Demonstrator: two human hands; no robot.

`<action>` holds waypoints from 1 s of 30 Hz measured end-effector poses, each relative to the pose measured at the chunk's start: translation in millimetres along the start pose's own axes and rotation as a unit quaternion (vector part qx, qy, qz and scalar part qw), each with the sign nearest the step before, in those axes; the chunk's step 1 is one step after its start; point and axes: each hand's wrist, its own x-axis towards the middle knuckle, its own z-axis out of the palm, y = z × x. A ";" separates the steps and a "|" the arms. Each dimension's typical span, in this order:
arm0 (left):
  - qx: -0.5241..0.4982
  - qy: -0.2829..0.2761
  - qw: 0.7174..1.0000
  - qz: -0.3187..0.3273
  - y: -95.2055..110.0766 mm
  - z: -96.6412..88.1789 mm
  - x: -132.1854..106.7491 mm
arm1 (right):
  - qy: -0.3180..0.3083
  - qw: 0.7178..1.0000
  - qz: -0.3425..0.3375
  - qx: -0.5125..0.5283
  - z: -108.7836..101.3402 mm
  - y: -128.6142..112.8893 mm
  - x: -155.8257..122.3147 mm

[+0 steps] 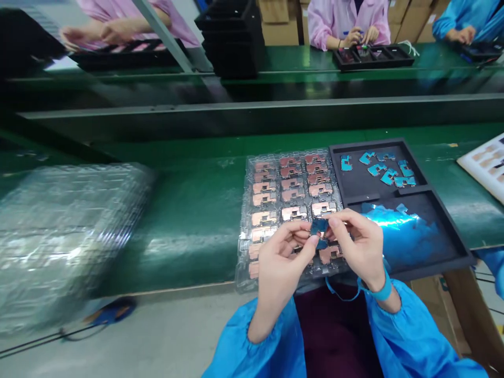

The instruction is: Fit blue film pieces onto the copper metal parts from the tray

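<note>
Between both hands is a small blue-faced, notched piece [319,227], much like the blue pieces in the black tray. My left hand [285,252] pinches it from the left with thumb and fingers. On its upper right edge, the thumb and forefinger of my right hand [356,239] are closed. Beneath the hands lies a clear plastic tray [244,226] holding rows of copper-coloured, notched parts [263,199]. Fingers cover part of the lower rows. A blue band circles my right wrist.
A black divided tray [444,226] stands on the right, with several blue pieces [376,169] at its back and shiny blue film [401,236] in front. Stacked clear trays [71,226] lie left. Across the green bench, people work at black trays [374,56].
</note>
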 end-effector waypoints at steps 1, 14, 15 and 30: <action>-0.005 0.003 1.000 -0.001 -0.6 0.6 -1.0 | -0.003 1.000 0.001 0.002 -1.1 -0.6 -0.7; -0.091 -0.034 0.992 -0.086 -18.9 -5.5 -4.7 | -0.057 0.998 -0.009 0.004 -14.8 -6.6 -2.7; -0.085 -0.026 0.993 -0.078 -19.1 -5.7 -5.2 | -0.056 0.998 -0.033 -0.016 -17.3 -8.4 -2.9; -0.078 -0.035 0.993 -0.076 -24.2 -6.7 -11.0 | -0.008 0.905 -0.301 -0.301 -25.8 -10.5 -6.2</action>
